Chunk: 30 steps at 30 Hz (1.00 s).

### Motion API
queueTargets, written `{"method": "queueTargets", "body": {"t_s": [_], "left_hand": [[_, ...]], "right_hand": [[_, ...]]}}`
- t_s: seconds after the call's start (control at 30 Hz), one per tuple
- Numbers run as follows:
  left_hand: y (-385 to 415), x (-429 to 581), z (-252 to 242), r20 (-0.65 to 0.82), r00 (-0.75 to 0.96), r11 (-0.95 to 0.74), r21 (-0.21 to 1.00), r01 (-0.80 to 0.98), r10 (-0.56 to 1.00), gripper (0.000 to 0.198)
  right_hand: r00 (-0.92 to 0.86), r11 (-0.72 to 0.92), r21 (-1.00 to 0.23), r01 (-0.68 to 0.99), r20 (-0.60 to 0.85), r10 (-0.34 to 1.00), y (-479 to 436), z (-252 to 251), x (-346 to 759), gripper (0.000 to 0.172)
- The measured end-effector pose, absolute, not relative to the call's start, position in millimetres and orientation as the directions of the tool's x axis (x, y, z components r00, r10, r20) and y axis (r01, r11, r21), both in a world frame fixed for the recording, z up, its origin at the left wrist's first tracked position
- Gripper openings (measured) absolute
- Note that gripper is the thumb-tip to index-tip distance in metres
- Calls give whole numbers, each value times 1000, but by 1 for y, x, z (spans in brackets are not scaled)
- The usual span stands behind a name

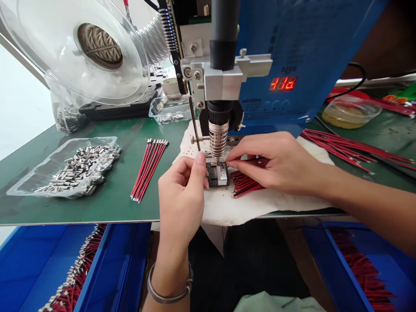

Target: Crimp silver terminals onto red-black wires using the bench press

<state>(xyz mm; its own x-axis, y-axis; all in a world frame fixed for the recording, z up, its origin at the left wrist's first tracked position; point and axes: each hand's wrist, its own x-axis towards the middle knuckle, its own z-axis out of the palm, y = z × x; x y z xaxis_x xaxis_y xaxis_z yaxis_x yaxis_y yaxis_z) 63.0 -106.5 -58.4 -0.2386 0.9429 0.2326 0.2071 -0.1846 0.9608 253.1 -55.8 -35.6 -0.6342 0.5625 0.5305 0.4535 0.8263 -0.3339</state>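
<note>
My left hand [182,195] is curled in a pinch at the left side of a small black fixture [217,175] under the metal nozzle [217,139] of a blue machine; what its fingers hold is too small to name. My right hand [274,162] comes in from the right, fingers pressed together on thin red wires [246,184] that lie fanned out beside the fixture. Both hands rest over a white cloth [227,203].
On the green table [110,203]: a bundle of red wires [148,169], a plastic bag of small metal parts [78,169], a clear reel [81,47], long red wires [351,149], a clear tub [351,112]. Blue bins [123,264] with finished wires sit below the edge. A red display [283,83] glows.
</note>
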Motion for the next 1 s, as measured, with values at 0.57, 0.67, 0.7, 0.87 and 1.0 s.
{"method": "queueTargets", "body": {"t_s": [0.57,0.67,0.7,0.87,1.0], "left_hand": [[-105,62,-63,194,-253,-189,981,45,948,25],[-102,60,-65,198,-265,-226,971,-77,944,9],[-101,60,-65,200,-262,-231,968,-94,944,10],[-102,62,-63,195,-271,-231,967,-105,943,11],[-102,63,-61,183,-278,-223,967,-123,943,14]], "right_hand": [[-566,785,-363,502,548,616,-58,-37,254,8],[-569,787,-358,502,549,612,-58,-36,255,8],[-570,787,-357,502,548,612,-58,-36,255,8],[-594,804,-333,492,547,590,-57,-36,255,8],[-601,813,-324,484,552,578,-57,-35,255,7]]}}
